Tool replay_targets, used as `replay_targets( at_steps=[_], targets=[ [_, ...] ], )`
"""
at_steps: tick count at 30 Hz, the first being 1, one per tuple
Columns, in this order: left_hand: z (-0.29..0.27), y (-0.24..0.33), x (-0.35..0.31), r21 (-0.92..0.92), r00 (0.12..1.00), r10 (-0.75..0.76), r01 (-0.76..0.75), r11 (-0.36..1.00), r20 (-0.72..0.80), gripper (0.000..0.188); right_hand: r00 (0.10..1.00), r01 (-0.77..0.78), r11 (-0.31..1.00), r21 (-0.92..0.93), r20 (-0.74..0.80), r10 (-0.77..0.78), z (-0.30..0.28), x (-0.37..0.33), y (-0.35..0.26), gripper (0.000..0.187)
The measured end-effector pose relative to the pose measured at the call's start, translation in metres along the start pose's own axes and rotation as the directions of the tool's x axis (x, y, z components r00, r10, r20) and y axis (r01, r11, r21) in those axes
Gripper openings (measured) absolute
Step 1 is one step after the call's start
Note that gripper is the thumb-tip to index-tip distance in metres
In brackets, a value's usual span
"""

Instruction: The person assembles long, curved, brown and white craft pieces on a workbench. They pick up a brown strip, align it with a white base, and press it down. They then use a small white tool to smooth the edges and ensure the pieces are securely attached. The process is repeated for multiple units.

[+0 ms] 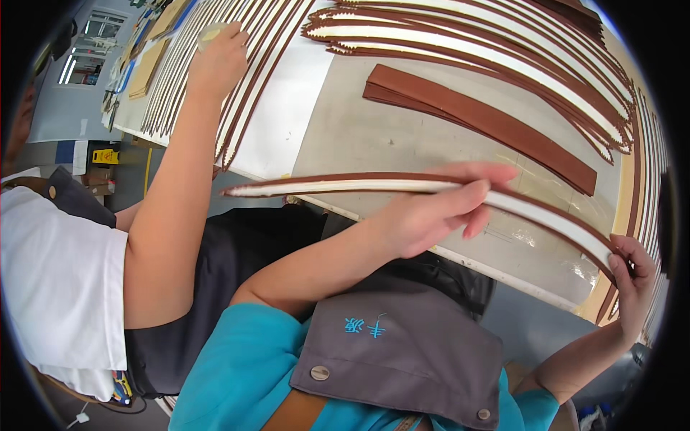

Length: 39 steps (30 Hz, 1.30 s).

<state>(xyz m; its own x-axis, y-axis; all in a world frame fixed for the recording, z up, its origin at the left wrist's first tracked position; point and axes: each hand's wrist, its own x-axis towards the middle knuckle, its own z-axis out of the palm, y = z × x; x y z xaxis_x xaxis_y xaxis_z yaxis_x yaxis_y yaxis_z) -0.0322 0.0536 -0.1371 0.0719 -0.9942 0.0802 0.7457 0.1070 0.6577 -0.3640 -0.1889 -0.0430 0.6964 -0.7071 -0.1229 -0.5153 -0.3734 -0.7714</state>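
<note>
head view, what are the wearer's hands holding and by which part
A long brown-and-white strip: the left hand pinches it partway along; the right hand holds it farther right. Whether that is its very end cannot be told.

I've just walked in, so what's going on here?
The person's right hand and left hand hold a long, narrow brown-and-white strip over the grey-topped table's near edge. Beyond lies a stack of flat reddish-brown strips. A co-worker's hand holds a small pale object above similar brown-and-white strips.

Tan boards [149, 68] lie near the table's [345, 136] left edge. Beyond it are a yellow sign [106, 156] and a window [93, 47].
</note>
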Motion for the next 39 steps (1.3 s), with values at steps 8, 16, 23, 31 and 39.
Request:
replay_targets(
  at_steps=[8,16,23,31,39],
  targets=[
    [0.013,0.008,-0.056,-0.059,0.917,-0.281,0.276,0.959,-0.283,0.041,0.999,0.03,0.998,-0.053,-0.013,-0.031,0.0,-0.018,-0.004,0.015],
    [0.035,0.042,-0.023,0.733,0.898,-0.32,0.433,0.524,-0.302,0.022,0.983,0.176,0.982,-0.064,-0.045,-0.179,0.023,0.008,-0.015,0.013],
    [0.026,-0.009,0.018,0.953,0.987,-0.118,-0.135,-0.27,0.106,0.057,0.982,0.177,0.955,-0.237,-0.024,-0.188,0.048,0.017,-0.006,0.009],
    [0.024,-0.024,0.024,0.892,0.989,-0.079,-0.144,-0.428,0.122,0.053,0.939,0.238,0.913,-0.331,-0.162,-0.304,0.072,0.033,0.013,0.012],
    [0.016,-0.023,0.027,0.926,0.994,-0.026,-0.111,-0.361,0.11,0.046,0.735,0.028,0.947,-0.32,-0.636,-0.236,0.072,-0.031,0.043,0.028]
  ],
)
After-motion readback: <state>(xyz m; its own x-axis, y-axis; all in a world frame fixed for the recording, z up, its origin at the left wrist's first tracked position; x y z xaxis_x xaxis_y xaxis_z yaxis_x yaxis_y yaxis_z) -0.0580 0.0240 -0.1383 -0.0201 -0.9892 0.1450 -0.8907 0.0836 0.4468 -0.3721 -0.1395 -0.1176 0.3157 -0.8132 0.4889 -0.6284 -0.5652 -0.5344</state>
